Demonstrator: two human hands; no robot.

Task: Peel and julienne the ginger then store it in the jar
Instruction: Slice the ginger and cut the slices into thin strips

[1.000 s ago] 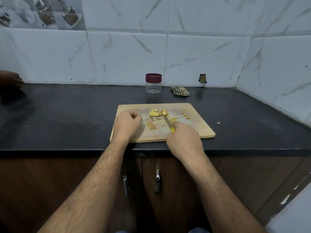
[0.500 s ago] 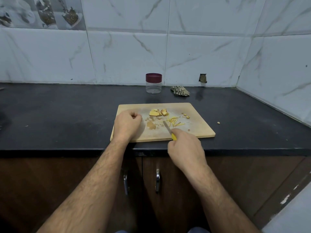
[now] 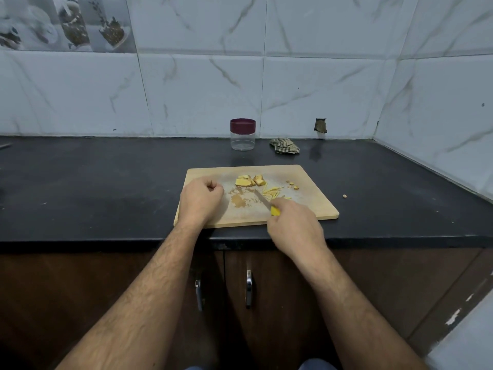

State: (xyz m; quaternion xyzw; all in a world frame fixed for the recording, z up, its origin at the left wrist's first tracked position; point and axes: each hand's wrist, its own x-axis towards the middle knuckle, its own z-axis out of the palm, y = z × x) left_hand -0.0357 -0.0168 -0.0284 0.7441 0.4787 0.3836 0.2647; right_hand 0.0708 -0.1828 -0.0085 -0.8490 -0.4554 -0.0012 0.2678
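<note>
A wooden cutting board [image 3: 314, 193] lies on the black counter. On it are peeled ginger slices [image 3: 249, 181], a small heap of thin ginger strips [image 3: 272, 192] and brown peel scraps [image 3: 238, 201]. My right hand [image 3: 294, 225] grips a yellow-handled knife [image 3: 262, 200], its blade pointing up-left beside the strips. My left hand [image 3: 201, 198] rests on the board's left part with fingers curled, holding nothing that I can see. A clear jar [image 3: 242, 134] with a maroon lid stands closed behind the board near the wall.
A crumpled checked cloth [image 3: 284, 146] lies right of the jar. Small ginger bits [image 3: 293, 185] sit at the board's right, and one bit [image 3: 345, 195] lies on the counter [image 3: 93, 188]. Tiled walls close the back and right. Cabinet doors with handles [image 3: 248, 288] are below.
My right hand pulled the knife back toward me, uncovering the cut ginger strips, then shifted slightly forward again. My left hand stayed put. A person's hand at the far left left the view.
</note>
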